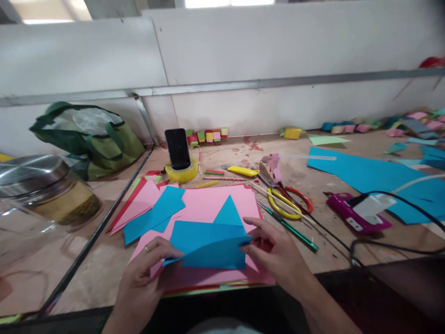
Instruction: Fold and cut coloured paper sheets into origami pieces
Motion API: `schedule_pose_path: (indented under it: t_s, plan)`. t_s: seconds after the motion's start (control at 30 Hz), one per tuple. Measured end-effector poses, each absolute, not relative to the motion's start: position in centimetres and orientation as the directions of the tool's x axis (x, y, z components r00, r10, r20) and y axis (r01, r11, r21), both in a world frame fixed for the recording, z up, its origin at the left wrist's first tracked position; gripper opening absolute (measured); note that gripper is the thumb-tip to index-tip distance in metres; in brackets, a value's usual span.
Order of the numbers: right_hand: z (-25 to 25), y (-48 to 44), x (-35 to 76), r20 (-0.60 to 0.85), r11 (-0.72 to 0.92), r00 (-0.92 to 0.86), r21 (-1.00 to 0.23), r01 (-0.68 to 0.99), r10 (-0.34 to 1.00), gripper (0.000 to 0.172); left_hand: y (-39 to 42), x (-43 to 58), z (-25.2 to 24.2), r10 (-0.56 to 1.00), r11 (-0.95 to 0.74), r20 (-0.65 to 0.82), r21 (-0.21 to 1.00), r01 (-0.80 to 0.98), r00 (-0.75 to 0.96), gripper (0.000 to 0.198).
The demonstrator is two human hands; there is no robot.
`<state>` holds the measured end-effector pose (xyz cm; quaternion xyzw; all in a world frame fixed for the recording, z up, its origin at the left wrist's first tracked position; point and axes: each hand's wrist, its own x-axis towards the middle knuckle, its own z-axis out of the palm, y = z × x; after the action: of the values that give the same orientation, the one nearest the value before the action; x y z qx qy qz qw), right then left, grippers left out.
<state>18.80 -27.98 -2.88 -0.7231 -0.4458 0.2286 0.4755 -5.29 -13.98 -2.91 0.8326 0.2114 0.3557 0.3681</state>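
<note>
Between my two hands is a sheet of blue paper (208, 239), its near edge lifted and curving over the rest. My left hand (148, 266), with a ring on one finger, pinches its left corner. The fingers of my right hand (274, 248) close on its right edge. Under it lies a stack of pink paper (201, 204) on the table. A blue triangle (228, 211) of paper shows just behind the sheet. More cut blue pieces (153, 215) rest at the left, over pink and red offcuts (137, 204).
Scissors (285, 204), a yellow cutter knife (243, 171), a green pencil (295, 230) and a pink glue gun (274, 167) lie to the right. A purple power strip (358, 215) trails black cable. A phone (177, 148) leans on a tape roll (181, 174). A glass jar (69, 195) stands left.
</note>
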Motion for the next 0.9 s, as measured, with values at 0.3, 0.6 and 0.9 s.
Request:
schedule_pose_path:
  t_s: [0.3,0.6,0.9]
  plan:
    - [-1.3,-28.2,18.3,0.175,0.036,0.547,-0.966,0.256,0.819,0.032,-15.3,-5.7,-4.1,0.71,-0.605,0.458,0.785,0.13,0.534,0.007]
    - [-2.1,-28.2,18.3,0.078,0.056,0.425,-0.996,0.064,0.902,0.024,-15.7,-4.2,-3.4,0.842,0.089,-0.052,0.995,-0.043,0.537,0.072]
    - [0.9,-27.6,16.4,0.743,0.233,0.06,-0.283,0.93,0.666,0.061,-18.1,-4.5,-3.9,0.776,-0.627,0.566,0.74,0.244,0.279,0.064]
